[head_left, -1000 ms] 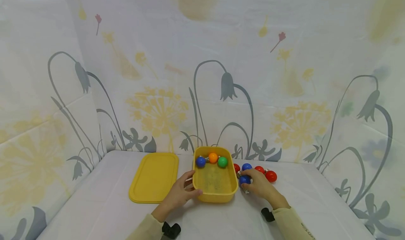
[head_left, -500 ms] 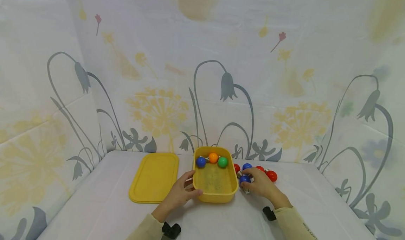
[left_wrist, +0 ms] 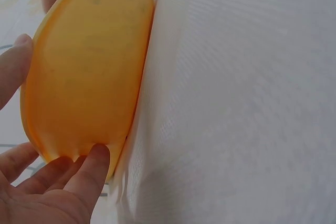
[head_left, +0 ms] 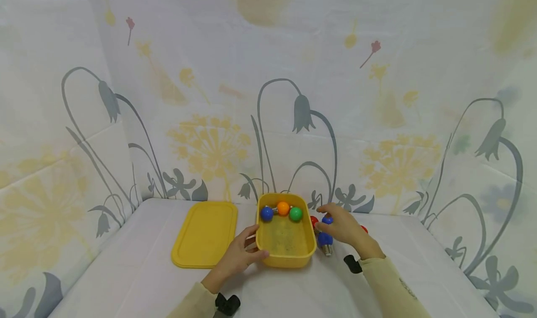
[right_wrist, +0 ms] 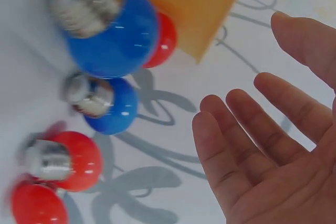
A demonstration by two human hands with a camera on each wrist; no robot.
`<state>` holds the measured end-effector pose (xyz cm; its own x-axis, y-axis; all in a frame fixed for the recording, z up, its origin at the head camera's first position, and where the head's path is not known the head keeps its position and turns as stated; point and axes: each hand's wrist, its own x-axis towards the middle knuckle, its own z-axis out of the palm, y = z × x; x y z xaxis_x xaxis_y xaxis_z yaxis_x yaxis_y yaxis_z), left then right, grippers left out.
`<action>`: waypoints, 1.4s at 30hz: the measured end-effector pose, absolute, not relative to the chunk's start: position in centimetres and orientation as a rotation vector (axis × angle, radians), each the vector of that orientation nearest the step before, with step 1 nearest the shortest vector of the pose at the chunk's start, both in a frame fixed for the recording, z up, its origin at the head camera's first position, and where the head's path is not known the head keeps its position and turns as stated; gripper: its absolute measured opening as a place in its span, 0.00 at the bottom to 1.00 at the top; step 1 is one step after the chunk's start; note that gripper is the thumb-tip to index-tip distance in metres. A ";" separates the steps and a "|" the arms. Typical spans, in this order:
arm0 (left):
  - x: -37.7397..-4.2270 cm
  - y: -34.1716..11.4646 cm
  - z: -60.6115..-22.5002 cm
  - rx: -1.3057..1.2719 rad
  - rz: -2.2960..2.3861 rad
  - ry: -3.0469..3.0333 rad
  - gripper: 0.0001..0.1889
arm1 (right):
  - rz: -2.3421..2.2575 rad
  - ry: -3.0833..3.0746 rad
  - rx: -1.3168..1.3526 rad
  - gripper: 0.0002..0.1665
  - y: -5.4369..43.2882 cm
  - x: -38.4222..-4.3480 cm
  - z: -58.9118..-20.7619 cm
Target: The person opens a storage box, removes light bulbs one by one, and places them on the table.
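Note:
My left hand (head_left: 237, 259) rests on the near left corner of a yellow plastic box (head_left: 289, 262), fingers along one wall and thumb on another. Inside, at the far end, lie a blue bulb (head_left: 266, 214), an orange bulb (head_left: 283, 209) and a green bulb (head_left: 295, 214). To the right of the box, my right hand (head_left: 346, 229) hovers over loose light bulbs, its fingers spread and holding nothing. Closest to the front is a blue bulb (head_left: 325, 238) with its metal screw base toward me. Another blue bulb (right_wrist: 113, 108) and red bulbs (right_wrist: 79, 161) lie beyond it, partly hidden by the hand.
A flat yellow lid (head_left: 205, 234) lies on the white tablecloth (head_left: 138, 266) left of the box. A flower-patterned cloth (head_left: 209, 75) hangs behind the table and at both sides. Black straps circle both wrists.
My right hand has released the front blue bulb, which stays on the table, and has risen away toward the back. The left hand and the box have stayed put.

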<state>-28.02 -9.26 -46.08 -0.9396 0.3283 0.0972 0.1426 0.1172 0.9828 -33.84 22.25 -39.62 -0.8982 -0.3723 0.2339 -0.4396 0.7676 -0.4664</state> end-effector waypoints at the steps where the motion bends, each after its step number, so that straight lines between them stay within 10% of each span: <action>1: -28.0 -9.2 -46.1 0.478 1.939 2.236 0.43 | 0.789 -2.824 0.660 0.26 22.0 -33.9 -39.3; 42: -27.8 -9.4 -46.0 0.552 1.968 2.220 0.43 | 0.894 -2.845 0.960 0.27 10.4 -40.1 -39.7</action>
